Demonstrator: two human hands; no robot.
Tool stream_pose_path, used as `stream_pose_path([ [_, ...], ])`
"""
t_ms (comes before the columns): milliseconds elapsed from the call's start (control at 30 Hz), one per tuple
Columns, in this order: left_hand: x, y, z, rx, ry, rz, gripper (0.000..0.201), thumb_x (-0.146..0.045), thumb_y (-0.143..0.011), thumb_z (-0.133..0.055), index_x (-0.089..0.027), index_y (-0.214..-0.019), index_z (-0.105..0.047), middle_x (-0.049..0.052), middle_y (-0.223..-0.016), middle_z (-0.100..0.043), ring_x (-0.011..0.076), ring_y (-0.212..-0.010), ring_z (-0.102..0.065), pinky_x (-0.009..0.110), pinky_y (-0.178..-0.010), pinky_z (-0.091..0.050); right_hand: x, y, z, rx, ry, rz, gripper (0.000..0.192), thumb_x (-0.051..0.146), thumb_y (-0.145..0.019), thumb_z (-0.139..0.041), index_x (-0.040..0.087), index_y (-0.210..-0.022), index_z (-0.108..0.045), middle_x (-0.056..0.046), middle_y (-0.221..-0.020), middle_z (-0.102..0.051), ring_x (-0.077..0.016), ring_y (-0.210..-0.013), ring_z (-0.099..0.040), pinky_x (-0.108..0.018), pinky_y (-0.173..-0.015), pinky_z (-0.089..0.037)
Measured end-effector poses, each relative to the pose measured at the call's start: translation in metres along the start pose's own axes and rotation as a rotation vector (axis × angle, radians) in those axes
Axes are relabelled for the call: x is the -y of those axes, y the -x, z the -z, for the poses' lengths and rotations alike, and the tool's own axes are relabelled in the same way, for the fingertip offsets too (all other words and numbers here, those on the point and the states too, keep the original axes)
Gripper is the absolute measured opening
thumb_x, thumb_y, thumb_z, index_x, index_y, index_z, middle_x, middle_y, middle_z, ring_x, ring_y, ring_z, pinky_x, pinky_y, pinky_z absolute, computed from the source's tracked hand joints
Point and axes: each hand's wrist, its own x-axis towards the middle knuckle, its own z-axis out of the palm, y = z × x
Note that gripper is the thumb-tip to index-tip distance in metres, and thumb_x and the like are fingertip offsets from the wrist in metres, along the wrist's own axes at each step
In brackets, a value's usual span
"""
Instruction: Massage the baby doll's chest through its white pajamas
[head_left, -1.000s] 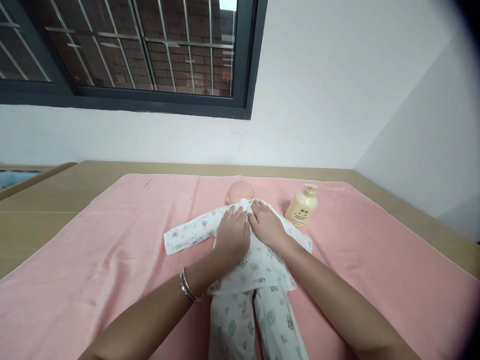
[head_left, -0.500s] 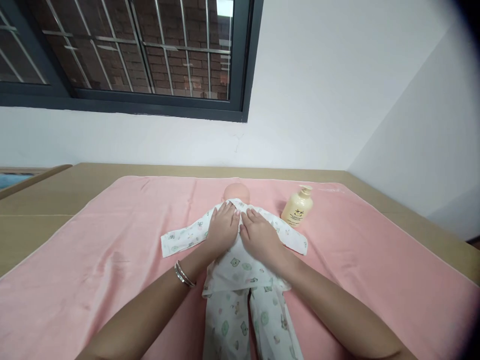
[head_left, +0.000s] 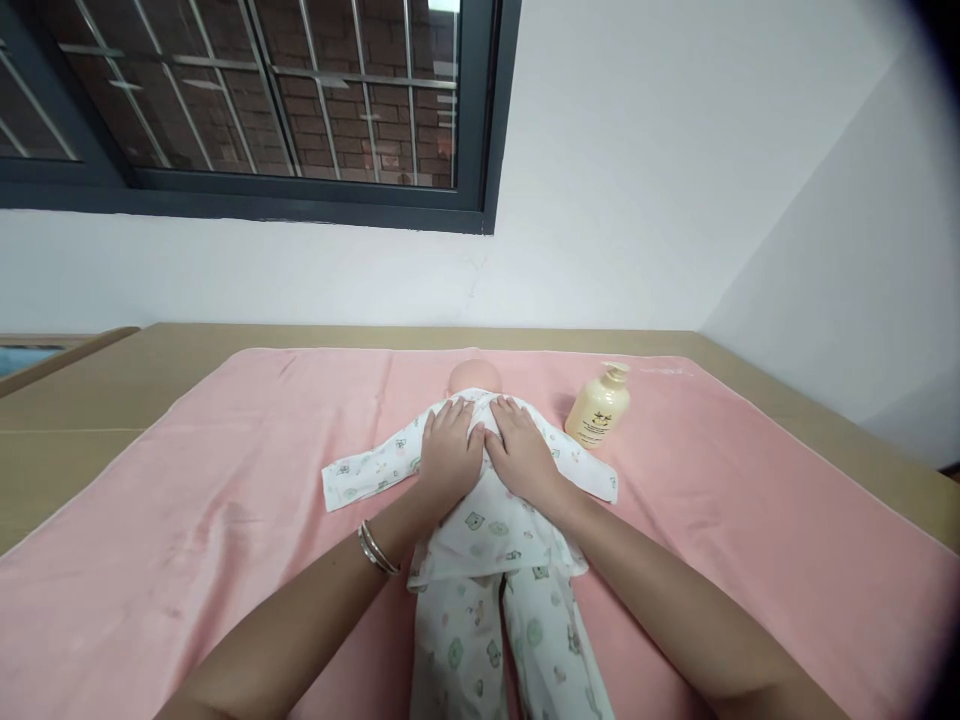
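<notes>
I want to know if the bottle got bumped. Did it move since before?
No. The pump bottle stands upright on the pink towel, in the same spot beside the doll's sleeve; only the camera shifted.

Soft printed cloth pyjamas (head_left: 491,540), matt pink towel (head_left: 225,500), glossy plastic bottle (head_left: 598,415)

Hidden and cut-off parts around the doll

The doll's (head_left: 480,520) face cannot be seen; only the bare top of its head shows at 12 o'clock beyond the left hand (head_left: 448,455) and right hand (head_left: 521,458), which cover its upper torso. Its legs run off the bottom edge. The print on the bottle (head_left: 598,410) is too small to read.
</notes>
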Motion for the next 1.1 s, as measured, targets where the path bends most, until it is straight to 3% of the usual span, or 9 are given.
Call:
stream_pose_path([
  [333, -0.005, 0.007, 0.005, -0.130, -0.102, -0.093, 0.035, -0.022, -0.090, -0.039, -0.013, -0.117, -0.059, 0.013, -0.121, -0.063, 0.0282, -0.116, -0.053, 0.045, -0.104, -0.038, -0.001, 0.005, -0.005, 0.026, 0.029, -0.022, 0.056, 0.035, -0.097, -0.030, 0.006, -0.144, -0.035, -0.020, -0.154, -0.026, -0.0317, -0.144, -0.019, -0.050, -0.115, -0.021],
  [567, -0.009, 0.008, 0.011, -0.103, -0.132, -0.064, 0.030, -0.019, -0.086, -0.043, -0.015, -0.111, -0.059, 0.012, -0.109, -0.063, 0.0274, -0.103, -0.056, 0.044, -0.092, -0.044, 0.008, 0.013, 0.004, -0.011, 0.209, 0.028, 0.051, 0.032, -0.098, -0.029, 0.004, -0.137, -0.045, -0.022, -0.139, -0.049, -0.0306, -0.134, -0.040, -0.046, -0.111, -0.029],
  [700, -0.009, 0.008, 0.012, -0.071, -0.117, -0.046, 0.036, -0.019, -0.083, -0.045, -0.014, -0.116, -0.058, 0.014, -0.118, -0.060, 0.0288, -0.110, -0.054, 0.045, -0.097, -0.042, 0.013, 0.019, 0.008, -0.020, 0.328, 0.046, 0.052, 0.033, -0.098, -0.028, 0.002, -0.135, -0.047, -0.023, -0.132, -0.055, -0.0307, -0.128, -0.047, -0.041, -0.107, -0.036],
  [867, -0.008, 0.008, 0.008, 0.001, -0.052, -0.031, 0.046, -0.017, -0.085, -0.039, -0.009, -0.128, -0.052, 0.015, -0.139, -0.051, 0.0303, -0.132, -0.041, 0.051, -0.113, -0.026, 0.015, 0.019, 0.009, -0.024, 0.393, 0.058, 0.050, 0.032, -0.099, -0.028, 0.002, -0.132, -0.049, -0.023, -0.129, -0.058, -0.0305, -0.125, -0.051, -0.040, -0.103, -0.040],
  [1100, -0.006, 0.008, 0.005, 0.004, 0.035, 0.016, 0.045, -0.019, -0.085, -0.041, -0.011, -0.128, -0.053, 0.012, -0.139, -0.051, 0.0270, -0.132, -0.041, 0.050, -0.115, -0.023, 0.012, 0.018, 0.005, -0.020, 0.334, 0.027, 0.051, 0.034, -0.098, -0.031, 0.003, -0.136, -0.046, -0.022, -0.136, -0.052, -0.0282, -0.131, -0.045, -0.039, -0.108, -0.035],
])
